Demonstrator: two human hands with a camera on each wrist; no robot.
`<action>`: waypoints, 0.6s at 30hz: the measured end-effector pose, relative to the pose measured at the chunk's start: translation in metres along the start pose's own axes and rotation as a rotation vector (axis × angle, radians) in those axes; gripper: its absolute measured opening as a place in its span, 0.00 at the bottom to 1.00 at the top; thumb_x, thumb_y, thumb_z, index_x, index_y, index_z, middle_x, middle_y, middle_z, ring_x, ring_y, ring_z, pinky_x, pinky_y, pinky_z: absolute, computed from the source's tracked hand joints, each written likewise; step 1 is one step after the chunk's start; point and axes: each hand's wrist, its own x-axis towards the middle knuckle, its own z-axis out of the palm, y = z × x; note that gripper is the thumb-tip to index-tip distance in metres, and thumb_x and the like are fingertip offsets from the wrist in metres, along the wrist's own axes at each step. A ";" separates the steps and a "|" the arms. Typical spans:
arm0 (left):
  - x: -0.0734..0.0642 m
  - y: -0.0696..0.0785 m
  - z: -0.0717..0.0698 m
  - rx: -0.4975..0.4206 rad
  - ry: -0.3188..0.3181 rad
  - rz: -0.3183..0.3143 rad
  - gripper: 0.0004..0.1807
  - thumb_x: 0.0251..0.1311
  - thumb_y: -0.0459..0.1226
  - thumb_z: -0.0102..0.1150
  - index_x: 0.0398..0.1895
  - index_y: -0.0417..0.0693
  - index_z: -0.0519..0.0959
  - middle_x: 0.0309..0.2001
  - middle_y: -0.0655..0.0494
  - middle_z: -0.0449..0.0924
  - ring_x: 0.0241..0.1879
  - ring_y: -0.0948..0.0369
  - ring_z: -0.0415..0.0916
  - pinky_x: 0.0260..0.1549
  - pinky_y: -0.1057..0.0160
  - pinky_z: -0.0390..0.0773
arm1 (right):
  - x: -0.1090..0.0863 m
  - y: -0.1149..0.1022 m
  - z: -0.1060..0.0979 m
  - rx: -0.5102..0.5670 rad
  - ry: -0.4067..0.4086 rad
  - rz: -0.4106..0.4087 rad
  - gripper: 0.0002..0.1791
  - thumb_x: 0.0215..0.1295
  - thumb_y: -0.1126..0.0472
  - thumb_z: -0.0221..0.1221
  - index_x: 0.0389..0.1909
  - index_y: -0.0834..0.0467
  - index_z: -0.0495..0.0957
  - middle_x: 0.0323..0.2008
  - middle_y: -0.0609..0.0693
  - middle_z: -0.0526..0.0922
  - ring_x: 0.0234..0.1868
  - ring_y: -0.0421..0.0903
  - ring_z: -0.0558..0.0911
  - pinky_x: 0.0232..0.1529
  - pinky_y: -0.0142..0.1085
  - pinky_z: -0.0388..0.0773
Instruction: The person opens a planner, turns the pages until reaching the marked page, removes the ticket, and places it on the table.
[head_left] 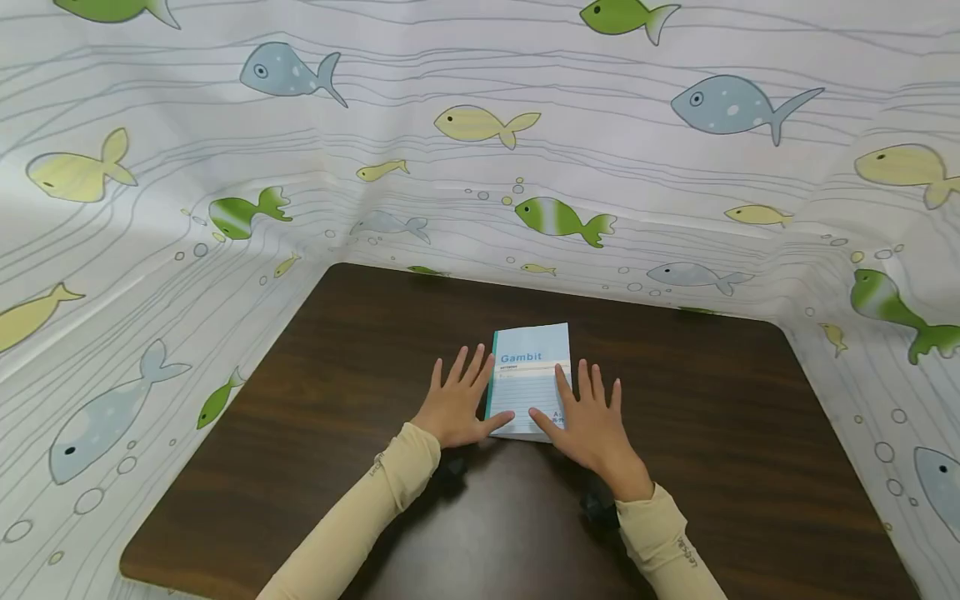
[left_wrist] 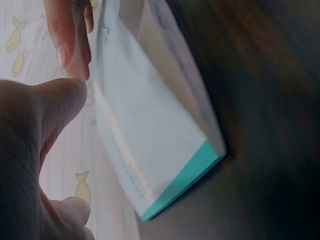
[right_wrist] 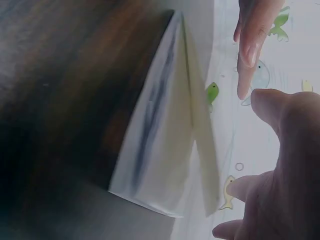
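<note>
Fish-print sheet (head_left: 480, 75): rises around your workspace, probably to screen off the background.
Dark table (head_left: 720, 433): supports the notebook, flat and steady.
Notebook (head_left: 528, 387): between your hands, likely for two-handed reach; title upright to you, green spine leftward, loose edge gaping.
Left hand (head_left: 453, 412): fingers straight, spread apart, gripping nothing; thumb over the lower corner.
Right hand (head_left: 596, 433): likewise spread, ungripping; you cannot tell contact for either.

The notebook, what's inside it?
The cover of the notebook stands slightly lifted, showing pale paper at the edge. The rest is covered, so any writing there can't be seen.
</note>
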 end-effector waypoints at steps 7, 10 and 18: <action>-0.002 0.005 0.016 -0.023 -0.053 0.002 0.54 0.68 0.70 0.48 0.85 0.46 0.48 0.84 0.44 0.42 0.82 0.42 0.39 0.74 0.28 0.42 | -0.004 0.005 0.016 -0.026 -0.019 0.020 0.52 0.70 0.27 0.49 0.81 0.60 0.57 0.78 0.72 0.52 0.79 0.73 0.49 0.72 0.76 0.38; -0.002 0.007 0.022 -0.029 -0.057 0.010 0.55 0.66 0.70 0.51 0.84 0.46 0.49 0.83 0.43 0.44 0.82 0.41 0.40 0.74 0.27 0.44 | -0.005 0.004 0.019 -0.012 -0.014 0.015 0.50 0.71 0.30 0.53 0.80 0.61 0.57 0.78 0.72 0.53 0.78 0.74 0.50 0.71 0.77 0.39; -0.002 0.009 0.035 -0.044 -0.138 -0.010 0.57 0.66 0.72 0.49 0.85 0.48 0.46 0.84 0.43 0.38 0.82 0.41 0.39 0.76 0.31 0.44 | -0.009 0.002 0.023 0.001 -0.056 0.037 0.51 0.71 0.30 0.53 0.82 0.59 0.53 0.79 0.71 0.51 0.79 0.72 0.48 0.73 0.76 0.38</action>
